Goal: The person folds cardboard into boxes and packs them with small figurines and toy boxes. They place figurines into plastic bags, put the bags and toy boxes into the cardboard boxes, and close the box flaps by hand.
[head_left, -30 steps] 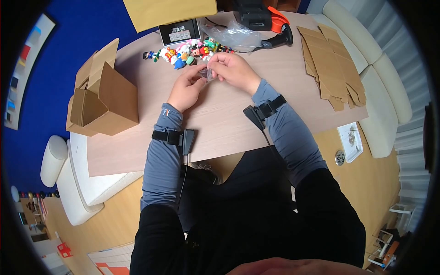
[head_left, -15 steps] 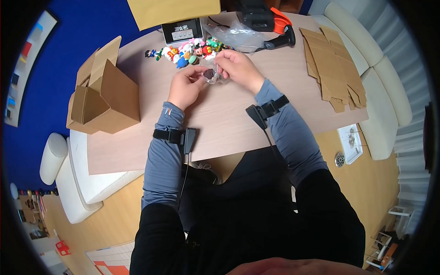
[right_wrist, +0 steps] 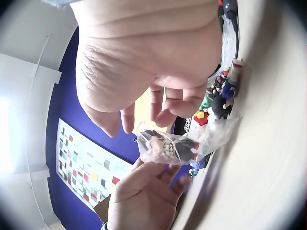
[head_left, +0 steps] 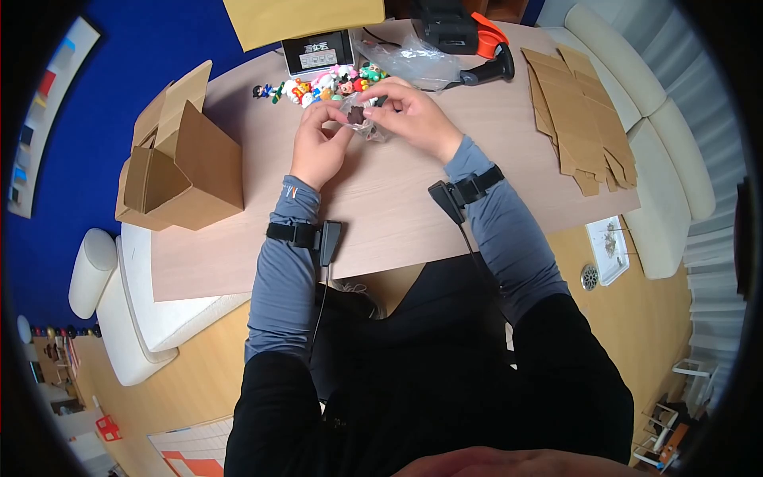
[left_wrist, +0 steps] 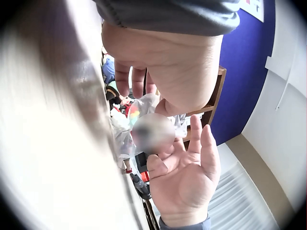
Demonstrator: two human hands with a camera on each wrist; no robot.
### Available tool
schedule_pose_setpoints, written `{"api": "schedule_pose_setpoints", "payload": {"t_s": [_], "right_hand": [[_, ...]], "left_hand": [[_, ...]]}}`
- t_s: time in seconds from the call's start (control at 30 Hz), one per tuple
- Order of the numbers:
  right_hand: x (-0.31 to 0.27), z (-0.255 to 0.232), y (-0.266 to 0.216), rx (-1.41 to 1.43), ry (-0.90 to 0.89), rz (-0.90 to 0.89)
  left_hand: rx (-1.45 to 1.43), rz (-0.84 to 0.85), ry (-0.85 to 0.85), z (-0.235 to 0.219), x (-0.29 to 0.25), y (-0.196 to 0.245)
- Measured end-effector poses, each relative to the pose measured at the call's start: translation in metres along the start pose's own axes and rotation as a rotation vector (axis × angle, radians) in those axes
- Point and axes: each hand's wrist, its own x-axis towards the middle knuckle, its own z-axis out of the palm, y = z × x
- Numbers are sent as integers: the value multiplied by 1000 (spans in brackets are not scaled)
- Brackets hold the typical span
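Observation:
A small dark figurine sits inside a clear plastic bag. My left hand pinches the bagged figurine between thumb and fingertips, gripping it from below in the right wrist view. Beside it, my right hand has its thumb and fingers spread close over the bag's upper end. In the left wrist view several fingers of the right hand are extended, and a blurred patch hides part of the figurine. Just beyond both hands lies a pile of colourful figurines.
An upright cardboard box with raised flaps stands at the left. Flattened cardboard lies at the right. Behind the figurines are a small screen device, a large clear plastic bag and a black handheld device.
The bagged figurine has turned and risen slightly toward the pile. My right hand has shifted left over it, its fingers more spread than before. The left hand keeps its grip.

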Motion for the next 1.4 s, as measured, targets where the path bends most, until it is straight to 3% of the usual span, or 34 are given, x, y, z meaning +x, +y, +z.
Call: {"api": "schedule_pose_setpoints", "payload": {"t_s": [0.07,0.27,0.37,0.6,0.7,0.8,0.87,0.97,1.1,1.2,1.4], "right_hand": [[-5,-2,-4,-87,-114,21],[-3,-3,-3,-292,-84,28],[-4,-3,0,-205,-120,-14],[-4,-1,-3,-190,-75,-43],[-4,-3,-4,-311,-62,-48],[-3,-6,2,-330,-60,-144],[-2,-7,2,-367,-86,-180],[-4,-5,-7,-326,-66,-46],[-5,-6,-5,-297,-94,-32],[-4,-7,0,-393,-135,-138],[-5,-7,-3,-391,-114,-41]], "left_hand": [[-103,-90,-61,-1,2,-3],[-69,-136,-64,-1,-1,1],[-84,-238,-46,-1,-2,8],[-144,-216,-9,0,0,1],[-192,-220,-19,0,0,1],[-150,-266,-59,-1,0,3],[-168,-209,-24,0,0,-1],[-228,-252,-30,0,0,-3],[-207,-258,-34,0,-1,1],[-208,-255,-22,1,0,3],[-205,-235,-13,1,0,1]]}}
